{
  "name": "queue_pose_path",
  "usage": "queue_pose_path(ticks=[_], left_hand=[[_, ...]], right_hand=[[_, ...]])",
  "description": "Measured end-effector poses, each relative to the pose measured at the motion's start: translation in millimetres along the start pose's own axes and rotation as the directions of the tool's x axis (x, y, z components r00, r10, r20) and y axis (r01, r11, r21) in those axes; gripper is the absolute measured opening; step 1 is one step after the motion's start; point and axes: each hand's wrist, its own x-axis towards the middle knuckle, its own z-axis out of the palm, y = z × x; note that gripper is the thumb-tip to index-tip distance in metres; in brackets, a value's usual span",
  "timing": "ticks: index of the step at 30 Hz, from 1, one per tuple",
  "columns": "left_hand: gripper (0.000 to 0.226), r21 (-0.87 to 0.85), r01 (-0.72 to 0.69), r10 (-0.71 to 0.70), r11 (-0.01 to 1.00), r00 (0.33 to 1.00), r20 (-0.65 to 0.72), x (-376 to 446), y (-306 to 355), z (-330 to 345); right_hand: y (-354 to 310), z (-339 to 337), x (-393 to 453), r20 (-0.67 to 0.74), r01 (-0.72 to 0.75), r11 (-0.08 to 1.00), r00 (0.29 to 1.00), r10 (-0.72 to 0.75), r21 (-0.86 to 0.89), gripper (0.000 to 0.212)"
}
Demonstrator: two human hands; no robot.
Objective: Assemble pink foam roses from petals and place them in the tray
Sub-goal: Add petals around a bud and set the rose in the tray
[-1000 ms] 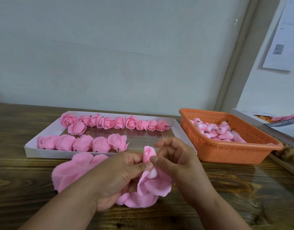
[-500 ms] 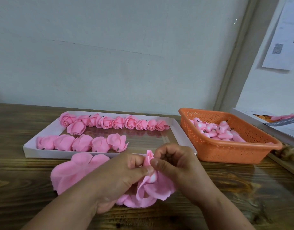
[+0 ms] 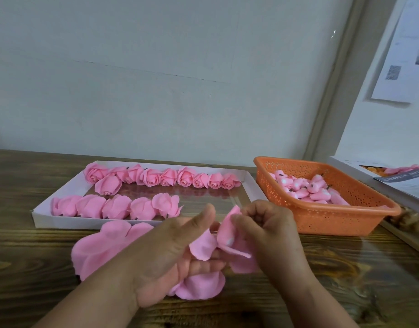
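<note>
While the left hand [image 3: 170,254] cradles the half-built rose [image 3: 224,242] at lower centre with fingers loosely curled beneath, the right hand [image 3: 272,230] pinches its upper petal. Finished roses [image 3: 151,177] line the tray [image 3: 41,215] on the worktop [image 3: 345,280].

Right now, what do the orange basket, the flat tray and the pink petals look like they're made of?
Orange basket: looks like moulded plastic, with walls perforated in regular small holes and a smooth rim.
Tray: probably white cardboard, with thin matte folded walls; its floor looks glossy.
Petals: soft matte foam sheet, apparently; they curl and bend in the hands without creasing.
</note>
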Motion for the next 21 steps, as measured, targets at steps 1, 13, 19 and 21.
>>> queue_pose_path(ticks=[1, 13, 19, 21], left_hand=[[0.066, 0.007, -0.002, 0.002, 1.000, 1.000, 0.020, 0, 0, 1], [0.035, 0.084, 0.048, -0.025, 0.995, 0.968, -0.250, 2, -7, 8], [0.036, 0.117, 0.061, -0.027, 0.991, 0.961, -0.274, 4, -8, 11], [0.051, 0.100, 0.055, -0.024, 0.993, 0.957, -0.289, 5, -8, 12]], right_hand=[[1, 1, 0, -0.030, 0.007, 1.000, 1.000, -0.008, -0.006, 0.028], [0, 10, -10, 0.099, 0.298, 0.929, 0.954, -0.282, -0.222, 0.022], [-8, 14, -13, 0.230, 0.551, 0.745, 0.835, -0.500, -0.377, 0.025], [-10, 18, -16, 0.279, 0.636, 0.648, 0.769, -0.574, -0.419, 0.023]])
